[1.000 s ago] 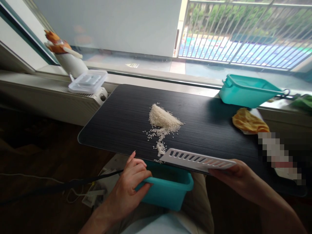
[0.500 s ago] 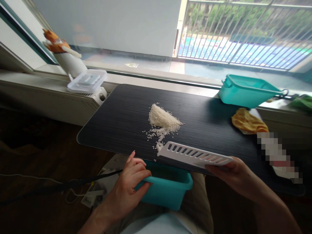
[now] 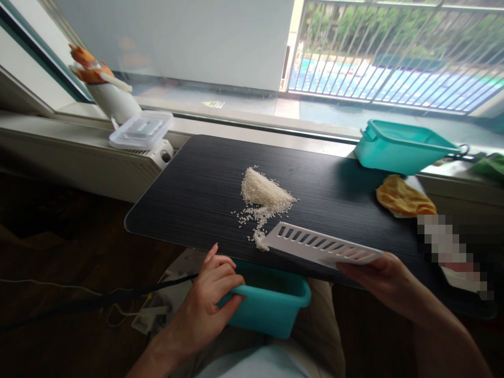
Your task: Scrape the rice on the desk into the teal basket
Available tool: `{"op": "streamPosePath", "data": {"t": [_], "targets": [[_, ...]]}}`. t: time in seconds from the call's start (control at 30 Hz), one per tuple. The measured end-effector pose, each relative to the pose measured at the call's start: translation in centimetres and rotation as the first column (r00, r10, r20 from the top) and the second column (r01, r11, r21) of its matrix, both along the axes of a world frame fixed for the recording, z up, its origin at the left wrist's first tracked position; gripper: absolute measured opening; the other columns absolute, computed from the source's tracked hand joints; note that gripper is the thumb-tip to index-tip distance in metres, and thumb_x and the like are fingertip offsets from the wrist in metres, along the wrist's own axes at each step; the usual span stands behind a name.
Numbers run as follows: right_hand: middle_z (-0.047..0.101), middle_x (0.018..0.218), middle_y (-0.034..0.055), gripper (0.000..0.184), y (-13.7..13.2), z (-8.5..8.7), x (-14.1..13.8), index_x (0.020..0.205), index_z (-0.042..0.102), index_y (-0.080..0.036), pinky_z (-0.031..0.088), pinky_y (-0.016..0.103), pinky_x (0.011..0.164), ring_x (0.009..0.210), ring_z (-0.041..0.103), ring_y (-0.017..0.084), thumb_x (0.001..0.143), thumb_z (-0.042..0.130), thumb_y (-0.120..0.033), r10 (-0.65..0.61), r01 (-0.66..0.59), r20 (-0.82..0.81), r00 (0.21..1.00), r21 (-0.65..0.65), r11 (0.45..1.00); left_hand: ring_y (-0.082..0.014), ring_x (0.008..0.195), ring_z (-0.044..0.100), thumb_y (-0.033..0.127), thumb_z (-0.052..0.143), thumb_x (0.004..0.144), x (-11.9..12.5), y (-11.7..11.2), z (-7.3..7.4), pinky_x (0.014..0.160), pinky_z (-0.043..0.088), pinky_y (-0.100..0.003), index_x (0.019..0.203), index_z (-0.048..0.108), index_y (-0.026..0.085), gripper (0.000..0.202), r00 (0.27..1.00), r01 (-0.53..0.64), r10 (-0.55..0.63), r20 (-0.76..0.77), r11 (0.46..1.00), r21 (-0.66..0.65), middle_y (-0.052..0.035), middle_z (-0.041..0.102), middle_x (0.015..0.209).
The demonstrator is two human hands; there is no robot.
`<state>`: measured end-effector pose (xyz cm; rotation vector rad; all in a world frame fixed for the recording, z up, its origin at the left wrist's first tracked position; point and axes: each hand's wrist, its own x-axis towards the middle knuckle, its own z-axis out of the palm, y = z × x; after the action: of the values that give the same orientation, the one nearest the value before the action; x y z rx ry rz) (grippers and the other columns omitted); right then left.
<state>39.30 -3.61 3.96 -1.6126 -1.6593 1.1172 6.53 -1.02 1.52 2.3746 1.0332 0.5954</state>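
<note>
2 hands in view, both yours, each w/ a hold on 1 item.

L hand (image 3: 214, 283): thumb & fingers pinch the L side of the rim of 1 teal bin (image 3: 271, 312). One finger sticks up, nr the table edge. Bin sits at your lap, opening up, just below the front edge of the table (image 3: 185, 205); its inside is dark, contents can't be told.

R hand (image 3: 378, 268): thumb under, fingers curled mostly out of sight, pinching the R end of 1 white slotted plate (image 3: 299, 251). Plate is tilted, 1 row of slots along its upper part, far end pointing L across the tabletop. Its tip is right at the rice; contact w/ grains can't be confirmed.

Rice (image 3: 265, 191): 1 main heap approx. mid-table, plus 1 thin trail running from it twd you, ending in a small clump by the plate tip. Loose grains scattered round both, too many to count.

R side: 1 more teal bin (image 3: 394, 152) at the far R corner by the window, 1 yellow cloth (image 3: 405, 197) in front of it, 1 pixelated item (image 3: 452, 252) nearer you, can't ID.

L side: 1 clear plastic box (image 3: 144, 130) on 1 radiator (image 3: 79, 152), beside 1 white container (image 3: 114, 103) w/ orange top.
</note>
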Motion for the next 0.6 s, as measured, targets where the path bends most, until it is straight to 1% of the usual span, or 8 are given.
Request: {"op": "streamPosePath", "data": {"t": [0.17,0.3,0.37,0.47,0.6], "targets": [[0.076,0.092,0.0037,0.024,0.0,-0.1,0.0,0.094,0.075,-0.023,0.059,0.035,0.076,0.084,0.070,0.027,0.080,0.063,-0.039,0.043,-0.043,-0.010,0.999,-0.051,0.998,-0.0181,0.096,0.053,0.011,0.052,0.080,-0.1,-0.1,0.1,0.111,0.021,-0.053,0.084,0.061,0.020,0.013,1.000,-0.006,0.006,-0.012,1.000,-0.011,0.0006,0.060,0.076],[0.076,0.092,0.0039,0.023,0.2,-0.2,-0.3,0.090,0.076,-0.023,0.058,0.036,0.079,0.087,0.069,0.027,0.079,0.064,-0.039,0.011,-0.012,-0.037,0.999,-0.026,1.000,-0.0185,0.096,0.054,0.012,0.052,0.080,-0.1,-0.1,0.0,0.111,0.022,-0.053,0.085,0.062,0.020,0.014,1.000,-0.013,0.013,-0.007,1.000,-0.008,0.0001,0.062,0.077],[0.075,0.094,0.0040,0.024,0.4,-0.1,-0.6,0.093,0.076,-0.023,0.057,0.035,0.081,0.089,0.069,0.027,0.079,0.064,-0.039,0.015,-0.017,-0.057,0.998,-0.027,0.999,-0.0185,0.096,0.054,0.012,0.052,0.080,-0.2,-0.1,0.0,0.111,0.022,-0.053,0.085,0.062,0.020,0.014,1.000,-0.019,0.019,-0.004,1.000,-0.006,0.0002,0.062,0.077],[0.075,0.094,0.0039,0.026,0.4,0.0,-1.0,0.099,0.074,-0.023,0.058,0.034,0.079,0.086,0.070,0.026,0.081,0.062,-0.037,0.065,-0.067,-0.054,0.996,-0.048,0.997,-0.0184,0.096,0.054,0.012,0.053,0.079,-0.2,-0.1,0.0,0.111,0.022,-0.052,0.085,0.062,0.020,0.014,1.000,-0.019,0.019,0.002,1.000,-0.003,0.0004,0.062,0.077],[0.076,0.092,0.0038,0.024,0.2,0.1,-0.9,0.099,0.074,-0.023,0.059,0.031,0.074,0.080,0.070,0.024,0.081,0.063,-0.034,0.085,-0.085,-0.019,0.996,-0.046,0.995,-0.0178,0.097,0.053,0.011,0.052,0.080,-0.3,-0.1,0.0,0.112,0.020,-0.051,0.085,0.060,0.020,0.013,1.000,-0.008,0.008,-0.009,1.000,-0.004,0.0007,0.060,0.076]]}}
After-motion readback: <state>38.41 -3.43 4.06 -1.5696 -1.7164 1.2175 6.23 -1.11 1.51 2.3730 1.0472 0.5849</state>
